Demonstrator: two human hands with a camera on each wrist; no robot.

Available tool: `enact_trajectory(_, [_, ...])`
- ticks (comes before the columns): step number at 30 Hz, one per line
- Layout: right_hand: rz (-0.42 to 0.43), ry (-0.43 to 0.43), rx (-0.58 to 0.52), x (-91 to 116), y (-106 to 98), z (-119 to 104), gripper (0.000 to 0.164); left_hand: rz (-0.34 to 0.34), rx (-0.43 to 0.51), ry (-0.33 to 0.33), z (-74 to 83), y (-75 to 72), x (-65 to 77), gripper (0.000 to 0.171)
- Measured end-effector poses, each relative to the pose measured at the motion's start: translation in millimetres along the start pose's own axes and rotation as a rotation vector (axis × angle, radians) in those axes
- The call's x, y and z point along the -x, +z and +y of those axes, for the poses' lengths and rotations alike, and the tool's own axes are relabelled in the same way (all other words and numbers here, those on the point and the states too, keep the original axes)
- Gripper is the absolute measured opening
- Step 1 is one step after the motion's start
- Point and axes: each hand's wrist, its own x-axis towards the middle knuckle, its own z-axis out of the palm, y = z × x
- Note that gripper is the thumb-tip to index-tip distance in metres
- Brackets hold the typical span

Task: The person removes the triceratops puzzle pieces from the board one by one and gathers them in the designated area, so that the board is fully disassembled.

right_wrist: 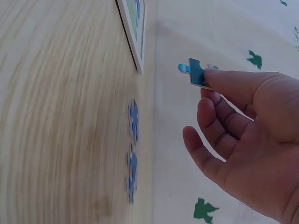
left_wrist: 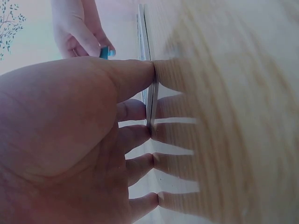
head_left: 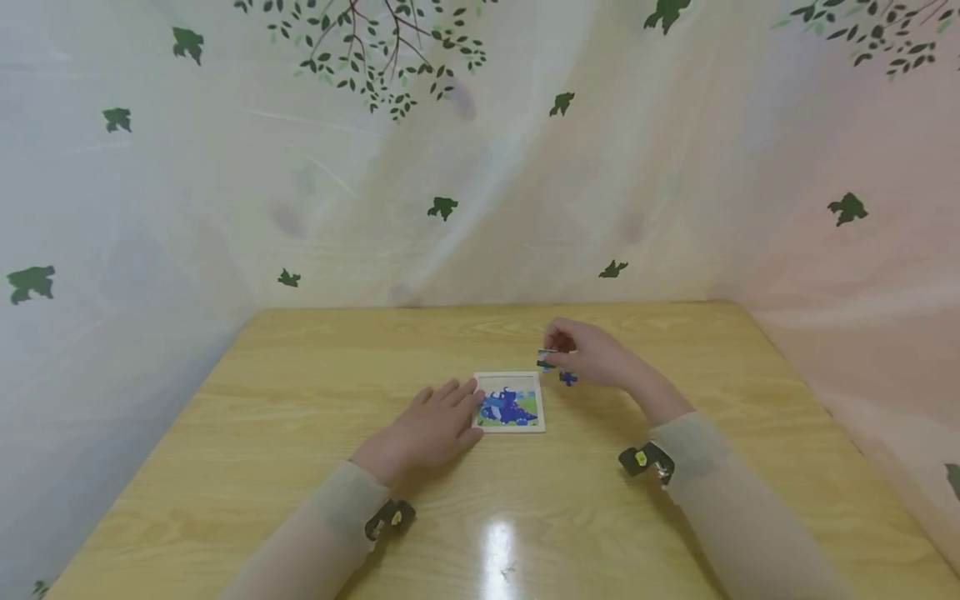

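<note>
A teal-and-blue puzzle piece [right_wrist: 196, 73] is hanging above the bench [head_left: 300, 375], just beyond the far right corner of a white-framed puzzle board [head_left: 540, 404]. The right hand [head_left: 592, 354] is pinching it between thumb and fingers, while the other fingers are curling loosely away from it. Two loose blue pieces [right_wrist: 133, 120] are lying flat on the bench, one just beyond the other, to the right of the board. The board itself is lying flat and showing a blue dragon picture [head_left: 510, 408] in its lower part. The left hand [head_left: 431, 427] is resting at the board's left edge, its fingers straight and spreading, some touching the board. Pale sleeves [head_left: 750, 500] are covering both forearms, and a leaf-patterned curtain [head_left: 510, 167] is hanging behind the bench.
</note>
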Motion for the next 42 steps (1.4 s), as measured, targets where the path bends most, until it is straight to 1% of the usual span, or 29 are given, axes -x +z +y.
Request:
enact_trajectory(7, [0.093, 0.036, -0.047, 15, -21, 15, 0.009, 0.004, -0.011, 0.009, -0.7, -0.5, 0.0, 0.066])
enact_trajectory(11, [0.116, 0.069, -0.044, 24, -30, 26, 0.008, 0.007, -0.011, 0.003, -0.4, -3.0, -1.4, 0.067])
enact_trajectory(14, [0.118, 0.076, -0.050, 31, -35, 35, 0.009, 0.007, -0.012, 0.001, -0.5, -3.4, -2.3, 0.067])
enact_trajectory(22, [0.078, 0.101, -0.099, 48, -44, 52, 0.015, -0.005, -0.009, -0.002, -0.2, -2.2, -1.0, 0.067])
enact_trajectory(27, [0.056, 0.125, -0.112, 54, -49, 59, 0.020, -0.007, 0.002, -0.003, 1.2, -3.7, 0.8, 0.067])
enact_trajectory(31, [0.037, 0.134, -0.145, 58, -53, 63, 0.022, -0.006, 0.007, -0.001, 1.6, -3.3, 0.1, 0.066])
enact_trajectory(37, [-0.010, 0.183, -0.165, 60, -57, 70, 0.025, -0.004, 0.006, 0.002, 1.0, -1.2, -1.2, 0.067])
enact_trajectory(42, [-0.015, 0.220, -0.150, 57, -56, 77, 0.024, 0.001, -0.017, 0.000, -0.4, 1.4, -3.5, 0.067])
